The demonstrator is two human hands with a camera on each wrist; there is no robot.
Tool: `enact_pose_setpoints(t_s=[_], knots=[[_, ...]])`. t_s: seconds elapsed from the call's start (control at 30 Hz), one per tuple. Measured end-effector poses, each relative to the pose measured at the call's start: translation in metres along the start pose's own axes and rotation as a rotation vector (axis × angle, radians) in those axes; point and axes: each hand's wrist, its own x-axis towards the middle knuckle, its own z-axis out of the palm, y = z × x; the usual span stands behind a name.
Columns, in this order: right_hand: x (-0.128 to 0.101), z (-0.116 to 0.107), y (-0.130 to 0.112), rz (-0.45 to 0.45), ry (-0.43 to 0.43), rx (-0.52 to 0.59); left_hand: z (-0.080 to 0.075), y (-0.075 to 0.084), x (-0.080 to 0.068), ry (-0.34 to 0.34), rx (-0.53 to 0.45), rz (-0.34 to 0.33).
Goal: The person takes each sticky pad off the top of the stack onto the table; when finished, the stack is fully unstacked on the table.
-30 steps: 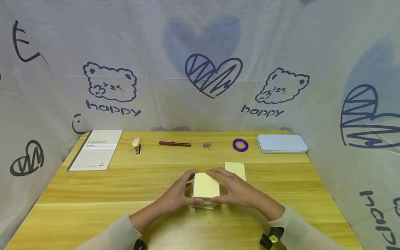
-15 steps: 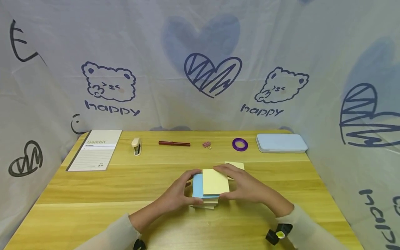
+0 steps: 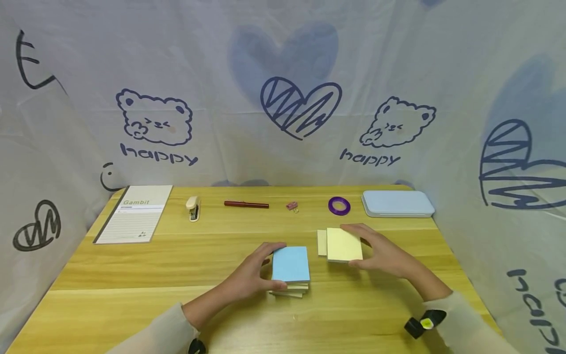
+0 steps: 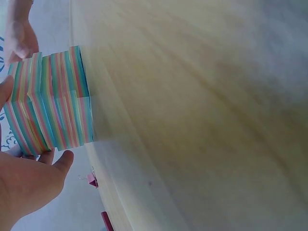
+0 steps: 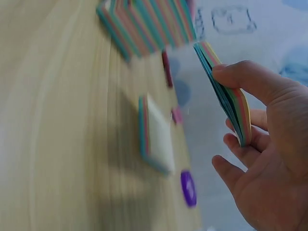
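Step in hand, as judged: splitting sticky-note block into piles. Left hand (image 3: 247, 280) clasps main stack (image 3: 289, 269), blue sheet on top, at table (image 3: 132, 275) centre. Right hand (image 3: 384, 255) pinches yellow-topped wad (image 3: 344, 244), above yellow pile (image 3: 322, 242). Next move likely needs square lowering onto pile. Wrist views alone show rainbow-striped edges (image 4: 50, 103).

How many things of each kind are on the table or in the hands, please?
Sticky-note stacks: 3 (main stack, lifted batch, small pile)
Notebook: 1
Stapler: 1
Red pen: 1
Pink binder clip: 1
Purple tape roll: 1
Blue case: 1
Total: 9
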Motion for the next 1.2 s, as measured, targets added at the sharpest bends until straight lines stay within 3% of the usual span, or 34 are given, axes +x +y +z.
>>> enact_pose_setpoints(t_s=[0.2, 0.5, 1.0, 1.2], knots=[[-0.008, -0.016, 0.040, 0.056, 0.003, 0.027, 0.001, 0.002, 0.000, -0.001, 0.005, -0.005], [-0.010, -0.020, 0.085, 0.109, 0.002, -0.058, 0.001, 0.000, 0.000, 0.000, 0.005, 0.002], [-0.004, -0.013, 0.093, 0.078, -0.014, -0.166, 0.001, -0.002, 0.000, -0.008, -0.027, -0.005], [-0.003, -0.014, 0.085, 0.089, -0.025, -0.184, 0.003, -0.003, 0.002, -0.009, -0.077, 0.004]])
